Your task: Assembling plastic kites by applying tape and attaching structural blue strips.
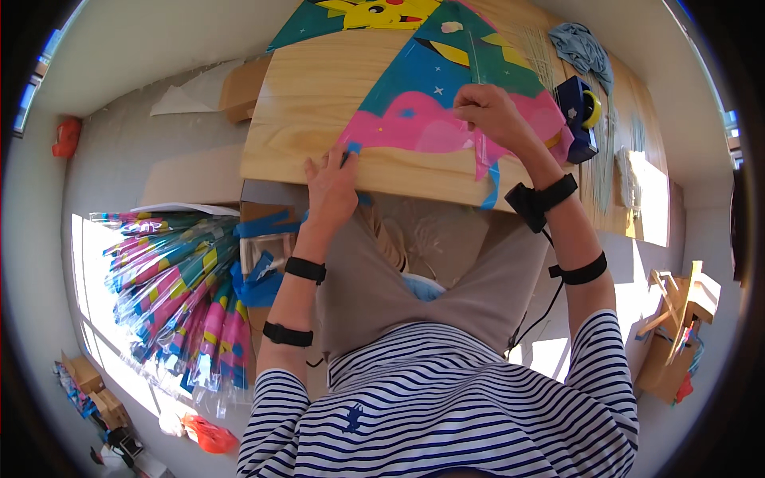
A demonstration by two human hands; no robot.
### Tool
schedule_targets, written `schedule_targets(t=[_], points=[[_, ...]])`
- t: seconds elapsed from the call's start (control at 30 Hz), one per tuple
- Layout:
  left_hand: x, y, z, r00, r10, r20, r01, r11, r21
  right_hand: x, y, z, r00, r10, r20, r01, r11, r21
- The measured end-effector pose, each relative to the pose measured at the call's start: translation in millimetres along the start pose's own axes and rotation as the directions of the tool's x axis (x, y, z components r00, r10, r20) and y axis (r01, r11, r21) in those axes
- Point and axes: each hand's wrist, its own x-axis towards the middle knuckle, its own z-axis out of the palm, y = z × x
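Observation:
A thin printed kite (pixel 416 127) lies on the wooden table (pixel 307 103), in blue, green and pink with a yellow cartoon figure at its far end. My left hand (pixel 331 190) rests at the table's near edge, fingers spread, fingertips beside the blue tab (pixel 353 148) on the kite's left corner. Above the kite's right half, my right hand (pixel 488 118) is closed with fingers curled in; what it holds, if anything, is hidden. A pink, clear-looking strip (pixel 481 158) hangs below it near a blue ribbon (pixel 492 185).
Right of the kite stand a dark blue tape dispenser (pixel 580 119) with yellow tape, thin rods (pixel 610 143) and a crumpled grey-blue cloth (pixel 582 49). Left of my legs, several rolled kites (pixel 179 279) in clear sleeves lie by blue strips (pixel 259 279). A wooden stool (pixel 677 311) stands at right.

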Motion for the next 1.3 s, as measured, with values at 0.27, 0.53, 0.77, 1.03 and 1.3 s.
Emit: schedule_targets(t=[0.27, 0.53, 0.77, 1.03, 1.3], points=[[2, 3, -1, 1.000, -0.003, 0.021, 0.003, 1.000, 0.009, 83, -18, 137, 0.910, -0.128, 0.393, 0.294, 0.869, -0.397], [1, 3, 0, 1.000, -0.007, -0.007, 0.007, 0.999, -0.047, 94, -1, 161, 0.887, -0.113, 0.448, 0.321, 0.849, -0.419], [1, 2, -4, 1.000, -0.002, -0.003, 0.002, 0.999, -0.044, 92, -9, 158, 0.888, -0.088, 0.451, 0.303, 0.849, -0.432], [1, 4, -5, 1.000, 0.010, -0.025, -0.011, 0.999, -0.034, 93, -2, 162, 0.900, -0.059, 0.432, 0.282, 0.834, -0.474], [1, 4, -6, 1.000, 0.008, -0.021, -0.009, 0.999, -0.032, 90, -5, 166, 0.904, -0.031, 0.426, 0.285, 0.787, -0.548]])
